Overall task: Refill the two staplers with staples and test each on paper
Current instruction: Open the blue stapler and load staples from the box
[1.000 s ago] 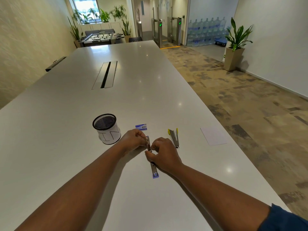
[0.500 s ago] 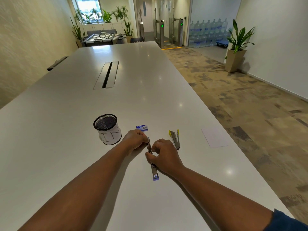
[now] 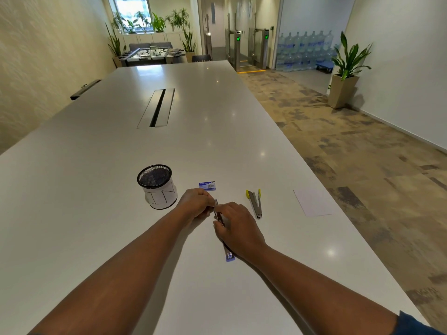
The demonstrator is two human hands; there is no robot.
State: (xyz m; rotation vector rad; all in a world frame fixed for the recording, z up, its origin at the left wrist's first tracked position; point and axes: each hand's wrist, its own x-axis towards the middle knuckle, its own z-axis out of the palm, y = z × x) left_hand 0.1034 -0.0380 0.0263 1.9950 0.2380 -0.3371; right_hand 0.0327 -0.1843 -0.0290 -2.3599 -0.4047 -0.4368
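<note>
A blue stapler [image 3: 228, 254] lies opened flat on the white table [image 3: 96, 213], its blue end toward me. My left hand [image 3: 194, 206] pinches its far metal end. My right hand [image 3: 238, 229] covers the stapler's middle, fingers curled over the open channel; whether it holds staples is hidden. A yellow stapler [image 3: 255, 203] lies opened in a V just to the right, untouched. A small blue staple box [image 3: 207, 185] sits beyond my hands. A sheet of white paper [image 3: 312, 201] lies near the table's right edge.
A black mesh cup [image 3: 157, 186] wrapped in white paper marked "IN" stands left of my hands. A cable slot [image 3: 158, 107] runs down the table's middle. The table's right edge drops to patterned carpet.
My right hand has slid slightly along the blue stapler toward its far end. My left hand keeps its pinch in the same place. Everything else is still.
</note>
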